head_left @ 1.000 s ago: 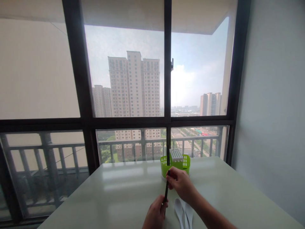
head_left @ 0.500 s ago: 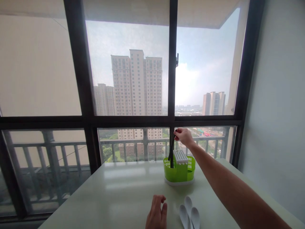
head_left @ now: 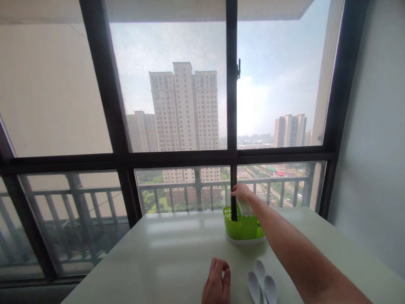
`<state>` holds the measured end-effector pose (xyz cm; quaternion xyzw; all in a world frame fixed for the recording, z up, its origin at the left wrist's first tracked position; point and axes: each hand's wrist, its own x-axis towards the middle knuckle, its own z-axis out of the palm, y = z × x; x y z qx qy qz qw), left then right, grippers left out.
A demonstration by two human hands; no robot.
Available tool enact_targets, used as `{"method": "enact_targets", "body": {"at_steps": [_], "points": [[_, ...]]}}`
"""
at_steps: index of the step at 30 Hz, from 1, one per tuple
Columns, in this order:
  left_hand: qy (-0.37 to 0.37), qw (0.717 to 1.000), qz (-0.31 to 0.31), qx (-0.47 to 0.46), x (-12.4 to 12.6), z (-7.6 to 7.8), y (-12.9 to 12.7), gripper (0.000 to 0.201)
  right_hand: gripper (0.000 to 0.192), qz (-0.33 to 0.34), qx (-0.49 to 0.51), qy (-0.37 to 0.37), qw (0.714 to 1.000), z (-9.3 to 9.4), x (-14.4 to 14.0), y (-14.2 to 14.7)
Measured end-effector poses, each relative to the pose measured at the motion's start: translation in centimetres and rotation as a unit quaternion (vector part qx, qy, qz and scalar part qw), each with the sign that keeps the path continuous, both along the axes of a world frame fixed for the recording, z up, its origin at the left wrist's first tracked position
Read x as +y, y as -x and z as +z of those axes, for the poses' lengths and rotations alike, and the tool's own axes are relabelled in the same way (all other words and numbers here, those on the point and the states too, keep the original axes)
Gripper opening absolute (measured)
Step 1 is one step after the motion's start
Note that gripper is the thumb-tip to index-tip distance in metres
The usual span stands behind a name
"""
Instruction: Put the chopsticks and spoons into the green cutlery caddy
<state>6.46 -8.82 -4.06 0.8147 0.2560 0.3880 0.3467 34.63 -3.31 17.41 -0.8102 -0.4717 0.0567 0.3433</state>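
Black chopsticks (head_left: 234, 207) are held upright in the green caddy (head_left: 243, 228) by the right hand (head_left: 243, 192).

The chopstick tops are pinched by the right fingertips (head_left: 235, 191), the sticks hanging straight down at 6 o'clock of them into the caddy's left compartment. The left hand (head_left: 217, 285) is rested on the white table (head_left: 164, 257), fingers loosely curled and holding nothing; three white spoons (head_left: 262, 283) are seen just at its 3 o'clock.

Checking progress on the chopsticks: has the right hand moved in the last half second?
Yes. The right hand has dropped toward the green caddy, lowering the chopsticks into it.
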Motion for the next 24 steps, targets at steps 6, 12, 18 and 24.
{"method": "enact_targets", "body": {"at_steps": [6, 12, 18, 24], "points": [[-0.001, 1.0, -0.01, -0.003, 0.2, 0.0, 0.0, 0.039, 0.015, -0.011, -0.074, 0.03, 0.997, -0.2, 0.7, 0.2], [0.005, 1.0, -0.017, 0.014, 0.1, 0.6, 0.4, 0.037, 0.027, -0.008, -0.176, 0.027, 0.984, -0.2, 0.4, 0.9], [0.002, 0.999, -0.024, 0.025, 0.0, 1.5, 0.7, 0.033, 0.034, 0.001, -0.226, 0.025, 0.974, 0.5, -0.6, 2.2], [0.002, 0.999, -0.027, 0.027, -0.1, 1.7, 0.8, 0.032, 0.032, -0.033, -0.24, -0.045, 0.969, 3.9, -4.4, 4.8]]}}
